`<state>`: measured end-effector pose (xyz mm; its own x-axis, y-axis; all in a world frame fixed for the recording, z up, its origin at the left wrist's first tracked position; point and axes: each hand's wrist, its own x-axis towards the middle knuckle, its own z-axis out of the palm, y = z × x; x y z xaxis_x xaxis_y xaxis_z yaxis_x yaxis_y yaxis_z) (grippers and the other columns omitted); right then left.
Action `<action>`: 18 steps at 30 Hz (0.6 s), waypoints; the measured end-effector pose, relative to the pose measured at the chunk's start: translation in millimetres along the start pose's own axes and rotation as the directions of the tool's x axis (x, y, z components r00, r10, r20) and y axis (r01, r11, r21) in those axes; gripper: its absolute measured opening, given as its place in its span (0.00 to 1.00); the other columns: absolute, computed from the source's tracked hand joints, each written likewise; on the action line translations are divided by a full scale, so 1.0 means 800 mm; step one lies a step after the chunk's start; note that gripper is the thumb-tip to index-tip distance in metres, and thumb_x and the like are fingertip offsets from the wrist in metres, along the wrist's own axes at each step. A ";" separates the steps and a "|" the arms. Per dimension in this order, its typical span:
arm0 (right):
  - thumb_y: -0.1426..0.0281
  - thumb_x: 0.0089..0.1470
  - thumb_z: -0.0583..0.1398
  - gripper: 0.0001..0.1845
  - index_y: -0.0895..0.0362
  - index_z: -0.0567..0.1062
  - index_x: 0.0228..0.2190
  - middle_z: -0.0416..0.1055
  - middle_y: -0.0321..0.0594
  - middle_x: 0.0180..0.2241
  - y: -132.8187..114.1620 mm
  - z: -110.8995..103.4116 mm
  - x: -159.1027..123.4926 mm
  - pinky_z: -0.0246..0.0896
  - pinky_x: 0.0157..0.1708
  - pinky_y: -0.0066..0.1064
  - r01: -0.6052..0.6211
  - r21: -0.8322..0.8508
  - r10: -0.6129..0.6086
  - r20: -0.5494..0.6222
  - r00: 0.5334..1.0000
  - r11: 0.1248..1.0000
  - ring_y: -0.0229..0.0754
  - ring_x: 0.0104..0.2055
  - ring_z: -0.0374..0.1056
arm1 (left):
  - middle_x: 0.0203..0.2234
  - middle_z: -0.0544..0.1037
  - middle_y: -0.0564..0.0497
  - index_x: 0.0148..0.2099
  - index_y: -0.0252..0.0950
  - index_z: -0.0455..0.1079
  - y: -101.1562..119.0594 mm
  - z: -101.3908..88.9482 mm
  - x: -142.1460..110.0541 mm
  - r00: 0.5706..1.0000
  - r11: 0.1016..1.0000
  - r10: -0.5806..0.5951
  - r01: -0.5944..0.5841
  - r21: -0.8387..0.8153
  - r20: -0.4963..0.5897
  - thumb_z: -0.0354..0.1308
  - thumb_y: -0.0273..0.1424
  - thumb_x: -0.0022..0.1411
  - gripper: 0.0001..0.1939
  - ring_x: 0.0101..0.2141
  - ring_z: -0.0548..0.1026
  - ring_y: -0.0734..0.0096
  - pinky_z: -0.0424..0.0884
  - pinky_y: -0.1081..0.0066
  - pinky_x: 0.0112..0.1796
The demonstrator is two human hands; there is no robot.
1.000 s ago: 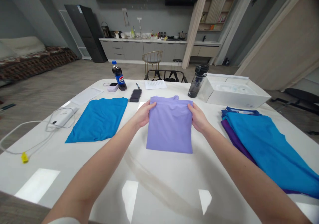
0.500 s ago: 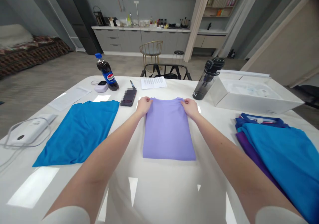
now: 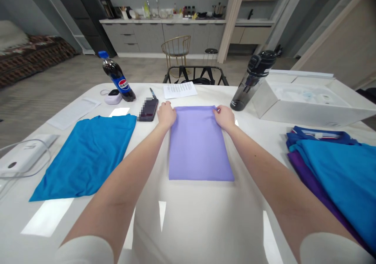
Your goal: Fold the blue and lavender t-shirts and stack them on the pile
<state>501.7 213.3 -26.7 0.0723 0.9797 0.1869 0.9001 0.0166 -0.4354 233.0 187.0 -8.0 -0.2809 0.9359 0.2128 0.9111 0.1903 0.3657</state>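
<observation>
A lavender T-shirt [image 3: 201, 146], folded into a neat rectangle, lies flat in front of me on the white table. My left hand [image 3: 166, 115] is closed at its far left corner, with the fingertips partly hidden. At the far right corner, my right hand [image 3: 225, 117] pinches the fabric between thumb and fingers. The far edge runs nearly straight between the two hands. To the left, a blue T-shirt [image 3: 88, 154] is spread with soft wrinkles. A stack of folded clothes [image 3: 337, 158], blue on top with purple beneath, sits on the right.
Beyond my left hand are a phone [image 3: 148, 110], a pen [image 3: 153, 93], a cola bottle [image 3: 119, 78] and a printed sheet [image 3: 180, 90]. A black water bottle [image 3: 249, 84] stands by a white box [image 3: 299, 113] at right. A white device with a cable [image 3: 26, 154] lies far left.
The curved neckline seen at the shirt's far edge no longer shows; that edge is now straight. My left hand's fingers have curled over more. The camera view has tilted down slightly.
</observation>
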 end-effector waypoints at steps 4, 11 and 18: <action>0.63 0.67 0.52 0.27 0.61 0.64 0.62 0.64 0.61 0.59 -0.033 -0.002 -0.037 0.58 0.56 0.51 0.085 -0.119 -0.099 -0.116 0.988 0.989 0.60 0.60 0.61 | 0.61 0.69 0.36 0.66 0.32 0.63 0.026 0.003 -0.053 0.950 0.950 0.312 -0.312 0.021 0.009 0.48 0.32 0.71 0.24 0.59 0.69 0.54 0.63 0.57 0.60; 0.56 0.71 0.39 0.32 0.50 0.59 0.69 0.52 0.44 0.71 -0.052 0.019 -0.110 0.37 0.68 0.62 0.292 -0.187 -0.240 0.258 0.936 0.938 0.54 0.72 0.46 | 0.71 0.56 0.45 0.73 0.42 0.55 0.031 0.026 -0.128 0.879 0.911 0.379 -0.409 0.051 0.290 0.36 0.47 0.75 0.31 0.70 0.53 0.52 0.48 0.48 0.68; 0.48 0.69 0.36 0.37 0.48 0.51 0.72 0.41 0.39 0.74 -0.033 0.010 -0.128 0.31 0.69 0.62 0.216 -0.229 -0.141 0.305 0.942 0.949 0.52 0.75 0.36 | 0.73 0.53 0.47 0.74 0.45 0.53 0.009 0.014 -0.148 0.889 0.920 0.347 -0.384 0.073 0.300 0.35 0.53 0.73 0.35 0.72 0.49 0.54 0.44 0.50 0.69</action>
<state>467.0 114.4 -41.0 -0.1896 0.9814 -0.0314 0.9683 0.1816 -0.1718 276.5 81.1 -40.5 0.1574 0.9865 0.0446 0.9683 -0.1630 0.1891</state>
